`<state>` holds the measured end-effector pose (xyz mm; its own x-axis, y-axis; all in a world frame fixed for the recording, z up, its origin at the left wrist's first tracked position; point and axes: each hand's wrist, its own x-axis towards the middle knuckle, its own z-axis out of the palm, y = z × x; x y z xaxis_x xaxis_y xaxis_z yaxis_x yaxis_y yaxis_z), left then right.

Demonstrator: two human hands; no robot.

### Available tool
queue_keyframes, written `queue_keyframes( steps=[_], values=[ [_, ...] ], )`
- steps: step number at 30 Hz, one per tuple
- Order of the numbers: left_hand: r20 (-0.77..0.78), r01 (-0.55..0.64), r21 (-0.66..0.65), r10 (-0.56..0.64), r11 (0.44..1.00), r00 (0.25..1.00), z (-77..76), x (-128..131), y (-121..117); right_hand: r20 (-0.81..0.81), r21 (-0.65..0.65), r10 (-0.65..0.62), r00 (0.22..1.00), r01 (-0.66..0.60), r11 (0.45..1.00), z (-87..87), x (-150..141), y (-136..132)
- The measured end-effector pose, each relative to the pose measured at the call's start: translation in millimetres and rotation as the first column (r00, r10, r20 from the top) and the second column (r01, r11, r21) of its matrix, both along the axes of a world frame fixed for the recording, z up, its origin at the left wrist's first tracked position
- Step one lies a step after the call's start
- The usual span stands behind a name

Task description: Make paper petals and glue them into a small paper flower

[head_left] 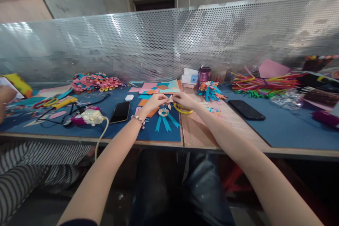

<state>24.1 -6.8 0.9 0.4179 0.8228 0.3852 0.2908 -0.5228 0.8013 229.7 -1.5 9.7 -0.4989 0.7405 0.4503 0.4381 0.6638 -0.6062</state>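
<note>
My left hand (155,101) and my right hand (183,100) meet over the blue table mat (148,130), both pinched on a small pale piece of paper (170,99) held between them. Just below lies a paper rosette with blue ribbon tails (164,116). Yellow-handled scissors (182,109) rest under my right hand. A bead bracelet (139,120) sits on my left wrist.
A black phone (120,112), a white earbud case (129,97) and a glue gun with cord (88,117) lie left. Cut coloured paper sheets (159,88), a purple cup (203,76), another rosette (210,90), a second phone (246,109) and paper strips (262,84) lie beyond. A person in stripes (29,169) sits left.
</note>
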Motion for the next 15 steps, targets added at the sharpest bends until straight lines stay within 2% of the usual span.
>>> queue_keyframes(
  steps=[3, 6, 9, 11, 15],
  values=[
    [0.019, -0.007, 0.008, 0.007, 1.000, 1.000, 2.2, 0.9, -3.4, -0.049, -0.018, 0.036, 0.998, -0.037, 0.999, -0.6, -2.1, -1.9],
    [0.053, -0.064, 0.038, 0.062, 0.997, 0.997, 4.0, 1.0, -5.2, -0.157, -0.068, 0.080, 0.984, -0.091, 0.993, -2.1, -6.5, -6.1],
    [0.083, -0.109, 0.006, 0.108, 0.994, 0.991, 3.6, 1.2, -4.0, -0.271, -0.082, -0.035, 0.962, 0.013, 0.997, -5.6, -15.2, -9.2],
    [0.110, -0.088, -0.004, 0.088, 0.996, 0.990, 2.9, 2.5, -3.0, -0.329, -0.068, -0.127, 0.936, 0.111, 0.992, -7.9, -22.7, -11.0],
    [0.183, -0.044, -0.018, 0.046, 0.999, 0.982, 3.1, 6.4, -4.8, -0.329, 0.069, -0.201, 0.923, 0.236, 0.969, -9.1, -35.9, -17.0]
  ],
)
